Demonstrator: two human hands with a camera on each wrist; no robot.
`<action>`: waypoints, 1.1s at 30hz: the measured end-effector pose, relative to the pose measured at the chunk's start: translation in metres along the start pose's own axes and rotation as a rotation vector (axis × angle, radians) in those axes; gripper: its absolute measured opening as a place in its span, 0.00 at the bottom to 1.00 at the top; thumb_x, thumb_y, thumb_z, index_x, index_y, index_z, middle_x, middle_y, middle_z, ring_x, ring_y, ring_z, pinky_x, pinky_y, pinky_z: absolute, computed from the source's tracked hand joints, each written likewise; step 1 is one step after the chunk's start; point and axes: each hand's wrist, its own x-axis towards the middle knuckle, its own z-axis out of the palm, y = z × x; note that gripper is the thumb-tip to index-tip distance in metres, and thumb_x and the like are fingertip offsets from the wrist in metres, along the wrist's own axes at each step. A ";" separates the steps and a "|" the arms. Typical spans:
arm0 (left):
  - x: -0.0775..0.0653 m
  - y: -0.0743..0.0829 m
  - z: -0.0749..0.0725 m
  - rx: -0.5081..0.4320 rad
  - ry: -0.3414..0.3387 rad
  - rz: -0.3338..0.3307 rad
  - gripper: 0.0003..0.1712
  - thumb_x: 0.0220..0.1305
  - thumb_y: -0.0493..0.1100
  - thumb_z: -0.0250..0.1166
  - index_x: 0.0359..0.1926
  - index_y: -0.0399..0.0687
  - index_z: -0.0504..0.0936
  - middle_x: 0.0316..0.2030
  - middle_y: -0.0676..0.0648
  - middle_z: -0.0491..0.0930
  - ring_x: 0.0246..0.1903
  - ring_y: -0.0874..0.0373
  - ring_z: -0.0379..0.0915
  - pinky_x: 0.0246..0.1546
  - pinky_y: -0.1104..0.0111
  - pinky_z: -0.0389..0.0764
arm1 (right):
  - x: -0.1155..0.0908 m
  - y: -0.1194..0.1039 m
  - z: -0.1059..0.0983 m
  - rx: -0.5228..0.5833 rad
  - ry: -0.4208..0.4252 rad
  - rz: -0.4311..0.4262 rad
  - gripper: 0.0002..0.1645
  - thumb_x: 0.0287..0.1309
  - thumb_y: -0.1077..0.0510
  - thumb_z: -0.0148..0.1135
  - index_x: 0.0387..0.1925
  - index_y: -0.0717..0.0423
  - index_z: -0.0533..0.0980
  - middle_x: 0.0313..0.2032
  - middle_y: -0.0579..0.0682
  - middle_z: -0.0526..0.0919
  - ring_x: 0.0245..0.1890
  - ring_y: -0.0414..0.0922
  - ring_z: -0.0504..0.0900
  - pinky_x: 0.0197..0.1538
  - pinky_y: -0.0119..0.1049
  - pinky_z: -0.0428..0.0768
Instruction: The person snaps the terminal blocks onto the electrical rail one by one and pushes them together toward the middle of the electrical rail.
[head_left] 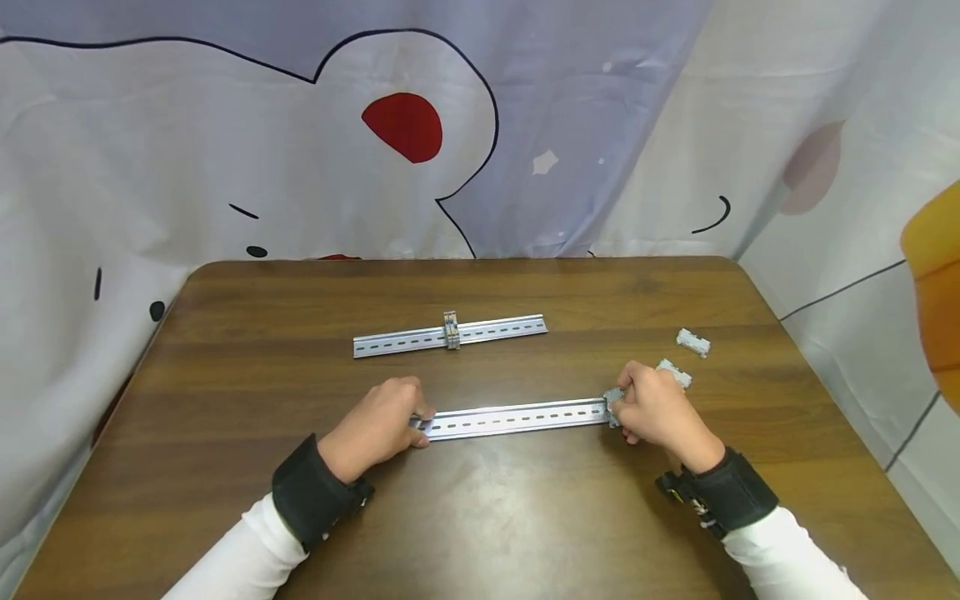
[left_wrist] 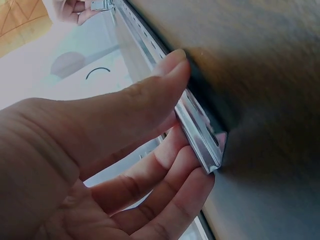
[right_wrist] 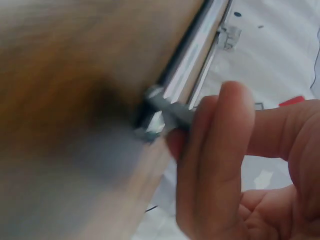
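A slotted metal DIN rail lies across the table in front of me. My left hand grips its left end, with the thumb on one side of the rail and the fingers on the other. At the rail's right end my right hand pinches a small grey terminal block. In the right wrist view this terminal block sits at the end of the rail; fingers partly hide it, and blur hides whether it is seated.
Behind lies a second DIN rail with terminal blocks mounted near its middle. Two loose light-grey blocks lie right of my right hand, the farther block and the nearer block. A printed curtain hangs behind the wooden table.
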 end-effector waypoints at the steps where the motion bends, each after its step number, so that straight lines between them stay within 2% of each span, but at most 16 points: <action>1: 0.000 -0.001 0.000 -0.003 -0.005 -0.005 0.17 0.40 0.40 0.82 0.35 0.41 0.92 0.30 0.46 0.83 0.34 0.51 0.82 0.34 0.63 0.80 | 0.001 -0.004 0.000 -0.038 0.006 -0.004 0.11 0.47 0.68 0.60 0.36 0.69 0.75 0.06 0.45 0.80 0.05 0.33 0.77 0.28 0.41 0.82; 5: 0.000 -0.001 -0.002 -0.035 -0.024 -0.032 0.18 0.41 0.39 0.81 0.38 0.41 0.92 0.31 0.46 0.84 0.33 0.53 0.81 0.33 0.64 0.80 | 0.005 -0.016 -0.002 -0.099 -0.004 0.024 0.16 0.41 0.69 0.54 0.36 0.68 0.78 0.03 0.43 0.78 0.04 0.33 0.76 0.41 0.50 0.83; 7: 0.000 -0.002 -0.003 -0.046 -0.022 -0.027 0.18 0.41 0.39 0.81 0.38 0.41 0.92 0.31 0.46 0.84 0.33 0.54 0.81 0.33 0.64 0.80 | 0.007 -0.018 -0.003 -0.103 -0.011 0.033 0.17 0.39 0.69 0.53 0.36 0.67 0.79 0.03 0.43 0.78 0.03 0.33 0.76 0.43 0.51 0.83; 10: 0.001 -0.004 -0.004 -0.055 -0.029 -0.030 0.18 0.42 0.39 0.81 0.38 0.40 0.91 0.32 0.45 0.84 0.34 0.53 0.82 0.35 0.63 0.81 | 0.013 -0.019 -0.001 -0.122 -0.027 0.014 0.08 0.36 0.71 0.51 0.17 0.58 0.75 0.02 0.43 0.76 0.02 0.34 0.74 0.26 0.42 0.80; 12: 0.001 -0.006 -0.004 -0.056 -0.026 -0.028 0.18 0.42 0.39 0.81 0.38 0.40 0.91 0.32 0.45 0.85 0.35 0.52 0.82 0.35 0.62 0.81 | 0.018 -0.020 0.001 -0.138 -0.045 -0.002 0.13 0.34 0.71 0.51 0.09 0.51 0.66 0.01 0.43 0.74 0.01 0.34 0.73 0.17 0.35 0.71; 14: 0.000 -0.007 -0.003 -0.059 -0.023 -0.032 0.18 0.42 0.39 0.81 0.38 0.40 0.91 0.32 0.45 0.85 0.35 0.51 0.82 0.36 0.61 0.81 | 0.021 -0.021 0.002 -0.160 -0.078 0.006 0.20 0.36 0.71 0.53 0.06 0.47 0.59 0.01 0.43 0.72 0.02 0.36 0.72 0.14 0.29 0.60; 17: -0.003 -0.006 -0.001 -0.065 -0.008 -0.026 0.17 0.41 0.38 0.81 0.37 0.40 0.92 0.32 0.44 0.84 0.34 0.51 0.82 0.35 0.61 0.81 | 0.019 -0.021 -0.004 -0.208 -0.135 0.021 0.17 0.47 0.64 0.62 0.10 0.50 0.68 0.05 0.43 0.75 0.06 0.37 0.74 0.15 0.30 0.62; 19: -0.003 -0.004 0.000 -0.066 -0.001 -0.017 0.17 0.41 0.38 0.81 0.37 0.40 0.92 0.32 0.44 0.84 0.34 0.51 0.82 0.35 0.62 0.81 | 0.015 -0.017 -0.011 -0.204 -0.163 0.005 0.11 0.54 0.56 0.66 0.21 0.55 0.79 0.13 0.44 0.82 0.13 0.37 0.79 0.17 0.30 0.67; 20: -0.003 -0.004 -0.001 -0.067 0.002 -0.012 0.17 0.41 0.38 0.81 0.36 0.40 0.92 0.32 0.45 0.84 0.34 0.52 0.82 0.34 0.62 0.80 | 0.012 -0.014 -0.015 -0.179 -0.177 -0.012 0.11 0.56 0.52 0.67 0.28 0.57 0.82 0.16 0.45 0.85 0.15 0.37 0.80 0.20 0.31 0.70; 22: -0.003 -0.003 0.000 -0.065 0.006 -0.003 0.17 0.41 0.38 0.81 0.37 0.40 0.92 0.31 0.45 0.84 0.34 0.52 0.82 0.34 0.63 0.80 | 0.008 -0.005 -0.021 -0.053 -0.226 -0.052 0.18 0.59 0.53 0.66 0.43 0.63 0.82 0.22 0.51 0.88 0.19 0.41 0.83 0.23 0.33 0.78; 25: -0.002 -0.003 0.000 -0.062 0.009 0.007 0.16 0.42 0.38 0.81 0.36 0.40 0.92 0.31 0.45 0.84 0.34 0.52 0.82 0.33 0.63 0.80 | 0.003 0.010 -0.026 0.247 -0.339 -0.066 0.22 0.63 0.64 0.60 0.56 0.72 0.74 0.31 0.60 0.89 0.27 0.47 0.88 0.32 0.38 0.85; 27: -0.002 -0.004 0.000 -0.061 0.007 0.004 0.16 0.42 0.39 0.81 0.36 0.40 0.92 0.31 0.45 0.84 0.34 0.52 0.82 0.34 0.63 0.80 | 0.001 0.017 -0.024 0.434 -0.397 -0.033 0.25 0.62 0.69 0.58 0.59 0.76 0.70 0.33 0.66 0.87 0.30 0.51 0.89 0.34 0.41 0.87; 29: -0.003 -0.005 0.000 -0.059 0.006 -0.003 0.16 0.42 0.39 0.81 0.36 0.40 0.92 0.31 0.45 0.84 0.34 0.52 0.82 0.34 0.63 0.80 | 0.002 0.019 -0.017 0.556 -0.414 0.003 0.26 0.61 0.70 0.59 0.60 0.76 0.69 0.35 0.67 0.86 0.34 0.51 0.89 0.38 0.42 0.87; 33: -0.002 -0.005 0.001 -0.055 0.009 -0.004 0.17 0.41 0.39 0.81 0.36 0.41 0.92 0.31 0.45 0.84 0.34 0.51 0.82 0.35 0.62 0.81 | 0.005 0.011 -0.001 0.671 -0.390 0.053 0.29 0.58 0.65 0.67 0.59 0.73 0.72 0.35 0.66 0.87 0.33 0.48 0.89 0.39 0.42 0.86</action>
